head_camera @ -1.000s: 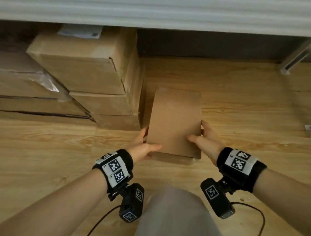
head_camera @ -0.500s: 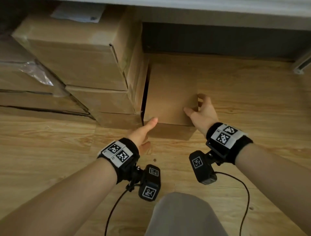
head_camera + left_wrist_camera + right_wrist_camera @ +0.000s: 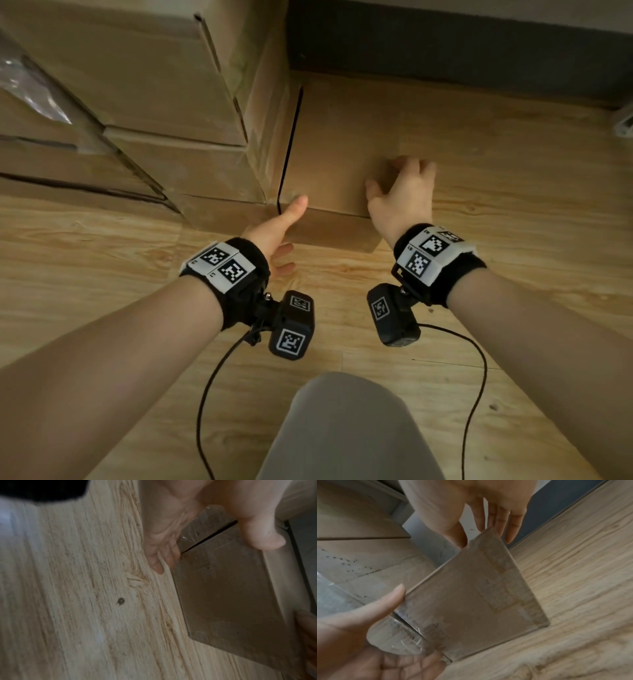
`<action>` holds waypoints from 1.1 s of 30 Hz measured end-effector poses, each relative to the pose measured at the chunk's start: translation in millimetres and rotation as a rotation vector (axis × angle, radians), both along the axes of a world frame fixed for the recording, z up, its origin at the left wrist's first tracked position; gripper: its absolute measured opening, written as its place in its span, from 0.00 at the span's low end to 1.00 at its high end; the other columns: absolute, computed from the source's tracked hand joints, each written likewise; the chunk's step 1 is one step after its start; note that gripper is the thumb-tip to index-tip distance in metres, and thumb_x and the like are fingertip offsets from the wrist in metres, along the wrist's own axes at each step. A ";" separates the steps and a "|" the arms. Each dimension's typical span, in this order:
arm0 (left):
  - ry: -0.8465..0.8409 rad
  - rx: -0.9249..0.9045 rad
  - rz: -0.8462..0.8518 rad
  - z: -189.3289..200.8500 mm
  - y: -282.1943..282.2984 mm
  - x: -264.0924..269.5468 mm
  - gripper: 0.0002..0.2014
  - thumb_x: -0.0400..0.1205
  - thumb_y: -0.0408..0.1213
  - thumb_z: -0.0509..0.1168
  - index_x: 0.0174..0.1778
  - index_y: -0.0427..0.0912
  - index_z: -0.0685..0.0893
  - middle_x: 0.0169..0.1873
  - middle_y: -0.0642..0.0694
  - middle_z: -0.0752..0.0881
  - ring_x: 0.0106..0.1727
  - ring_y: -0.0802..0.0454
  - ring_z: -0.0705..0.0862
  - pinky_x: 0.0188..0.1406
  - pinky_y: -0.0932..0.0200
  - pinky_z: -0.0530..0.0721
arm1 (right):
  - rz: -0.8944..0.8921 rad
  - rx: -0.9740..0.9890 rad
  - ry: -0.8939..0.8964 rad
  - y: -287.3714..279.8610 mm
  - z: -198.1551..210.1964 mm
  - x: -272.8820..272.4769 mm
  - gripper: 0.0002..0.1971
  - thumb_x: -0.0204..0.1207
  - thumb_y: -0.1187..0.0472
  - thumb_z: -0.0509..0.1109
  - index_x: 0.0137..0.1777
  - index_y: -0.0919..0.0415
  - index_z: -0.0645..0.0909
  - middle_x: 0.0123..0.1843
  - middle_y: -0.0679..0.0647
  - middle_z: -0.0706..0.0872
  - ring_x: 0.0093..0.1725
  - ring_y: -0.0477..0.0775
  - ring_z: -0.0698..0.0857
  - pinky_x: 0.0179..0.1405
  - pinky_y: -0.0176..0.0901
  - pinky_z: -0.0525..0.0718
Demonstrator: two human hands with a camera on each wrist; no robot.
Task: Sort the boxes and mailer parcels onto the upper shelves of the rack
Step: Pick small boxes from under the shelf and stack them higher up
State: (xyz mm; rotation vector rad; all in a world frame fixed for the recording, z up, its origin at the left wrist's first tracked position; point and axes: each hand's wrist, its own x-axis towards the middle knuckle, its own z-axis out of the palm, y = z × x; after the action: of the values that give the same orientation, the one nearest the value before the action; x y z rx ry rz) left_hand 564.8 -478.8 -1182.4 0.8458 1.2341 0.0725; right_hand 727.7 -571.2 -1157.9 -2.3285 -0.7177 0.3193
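**A:** status on the flat box [image 3: 342, 144]?

**B:** down on the wooden shelf board [image 3: 513, 192], long side just beside the stacked cartons [image 3: 178, 113], thin dark gap between them. Far end reaches nearly to the dark back wall [image 3: 445, 44]. Near face is taped, see wrist views.

**A:** hands?

**B:** left hand [image 3: 279, 228] is at the near-left corner, thumb laid up along the top edge, fingers straight & low by the board. Not gripping anything. Right hand [image 3: 400, 195] lies on the near-right corner, fingers loosely draped over the right edge, thumb on top. Looks like light contact, not a clamp. Head view is a bit blurred there, so can't rule out a soft pinch.

**A:** so which step?

**B:** imo end of placement: box is seated, hands at final nudge or let-go.

**A:** next move?

**B:** if the gap to the cartons matters, a flat push from the right side w/ palm closes it; box is light cardboard, should slide easy on the wood. Otherwise lift both hands clear w/o dragging the corner & go fetch the next parcel. No mailers visible in these views, can't say how many items remain.
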 end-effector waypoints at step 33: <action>0.115 1.031 -1.098 663.0 -27.0 -110.8 0.21 0.82 0.43 0.66 0.72 0.49 0.76 0.67 0.51 0.76 0.57 0.59 0.79 0.56 0.65 0.74 | 1.031 -0.510 -0.410 -90.5 660.5 -105.0 0.25 0.82 0.61 0.59 0.79 0.58 0.66 0.77 0.56 0.70 0.75 0.59 0.71 0.71 0.52 0.72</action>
State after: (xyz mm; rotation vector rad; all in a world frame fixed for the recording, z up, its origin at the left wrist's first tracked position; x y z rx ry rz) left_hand 454.1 -505.8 -519.4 2.3519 0.6236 -0.2565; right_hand 622.7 -661.7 -497.4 -2.2808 -2.2494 0.5093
